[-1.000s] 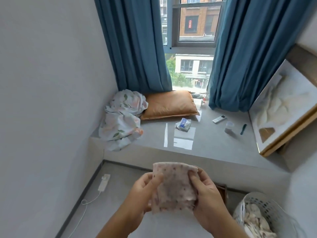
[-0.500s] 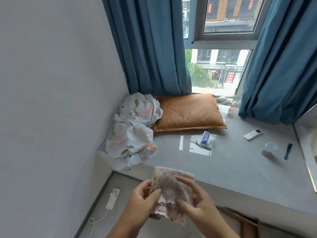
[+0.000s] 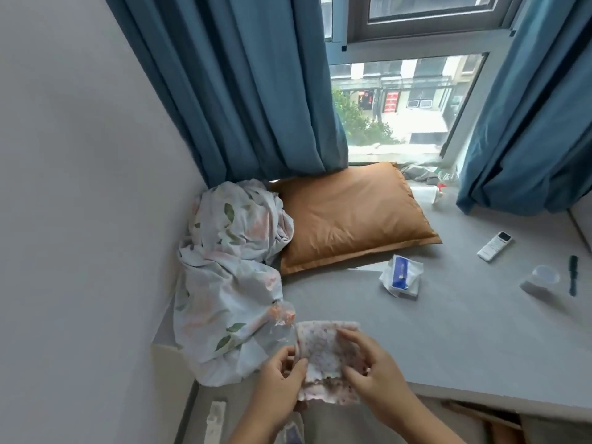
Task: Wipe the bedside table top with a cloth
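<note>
A small pinkish speckled cloth is held up in front of me, folded, low in the head view. My left hand pinches its left edge and my right hand grips its right side, thumb across the front. The cloth hangs over the front edge of a grey window ledge. No bedside table is in view.
On the ledge lie a crumpled floral sheet, an orange pillow, a tissue pack, a white remote, a clear cup and a dark pen. Blue curtains flank the window. A power strip lies on the floor.
My view has swung closer to the ledge and leftward; the basket and picture frame dropped out of view. Both hands kept hold of the cloth, folding it smaller.
</note>
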